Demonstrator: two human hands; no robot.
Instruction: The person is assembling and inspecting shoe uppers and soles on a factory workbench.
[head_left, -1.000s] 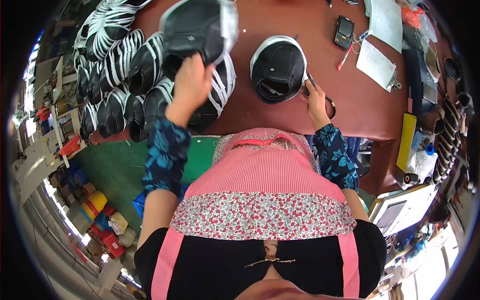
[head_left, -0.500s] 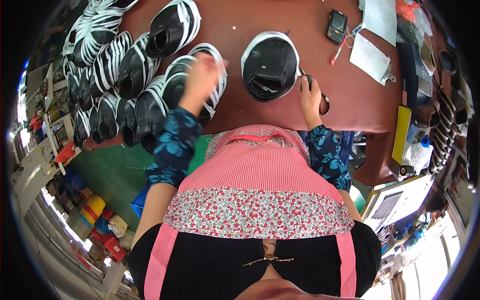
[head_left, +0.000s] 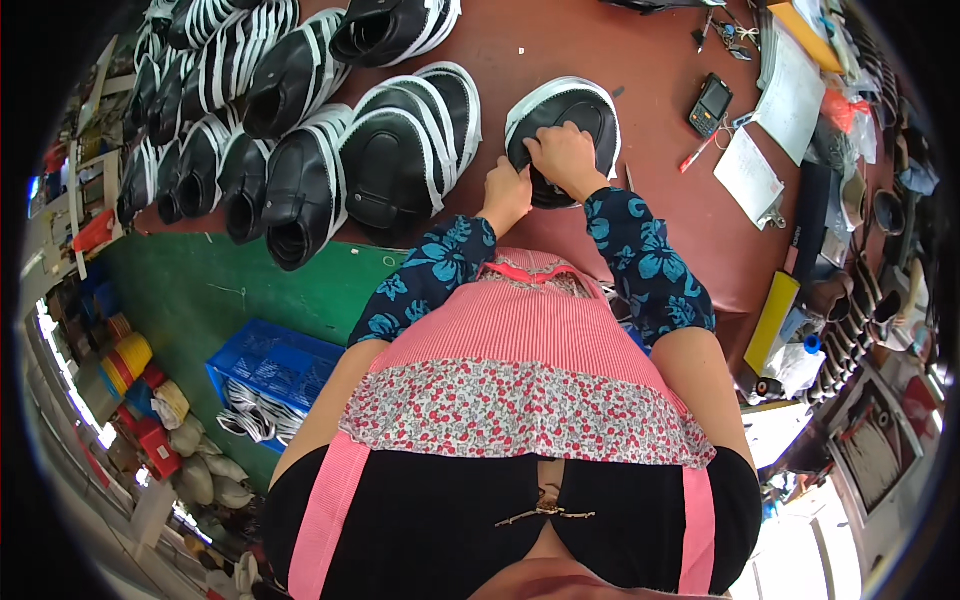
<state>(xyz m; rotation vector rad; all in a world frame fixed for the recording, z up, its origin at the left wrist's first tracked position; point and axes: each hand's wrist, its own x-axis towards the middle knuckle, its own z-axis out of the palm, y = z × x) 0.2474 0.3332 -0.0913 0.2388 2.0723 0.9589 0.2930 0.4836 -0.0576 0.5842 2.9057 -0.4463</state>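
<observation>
A black leather shoe upper (head_left: 570, 97) with a white stitched fabric edge lies in front of me on the brown table (head_left: 650, 55), its toe pointing away. My right hand (head_left: 566, 160) is closed over the middle of it, fingers curled on the leather and hiding much of the opening. At its left rear edge my left hand (head_left: 508, 192) pinches the leather, thumb and fingers together. A thin dark piece (head_left: 628, 177) shows beside my right wrist, too little of it to name. To the left sit nested shoe uppers (head_left: 388, 160) of the same kind.
More uppers (head_left: 300, 190) crowd the table's left side in rows. At the right lie a handheld scanner (head_left: 710, 105), a red pen (head_left: 697, 155) and papers (head_left: 750, 178) on a clip. Below the left table edge stands a blue crate (head_left: 275, 365) on the green floor (head_left: 180, 290).
My left hand has come from the stacked uppers to the single upper. My right hand has moved from the table beside that upper onto it. The view has shifted.
</observation>
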